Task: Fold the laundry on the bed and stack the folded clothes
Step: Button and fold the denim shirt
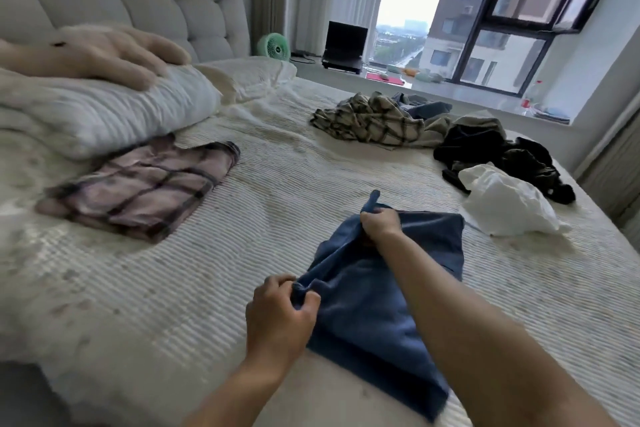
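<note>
Blue garment (374,305) lay on the bed (242,253) at its near edge, partly spread flat and partly lifted along one side. Left hand (280,312) was curled tight, pinching the near end of that raised edge between thumb and fingers. Right hand (379,224) was fisted round the far end of the same edge, with a bit of cloth poking up above the knuckles. The edge ran taut between both hands and the rest of the cloth sagged under the right forearm. It looked soft, limp, light, likely a knit or sweat fabric; it would not hold shape, so it was best held at corners or hem ends and laid down flat before creasing. Slip risk looked low. Further on, toward the bed's left side, a pink plaid piece (142,191) lay folded flat, just below a pillow (114,114). Toward the right edge sat a white crumpled item (505,201), then a dark clothes heap (502,152), and beyond it a beige checked garment (370,120), all unfolded, well apart from the hands.
</note>
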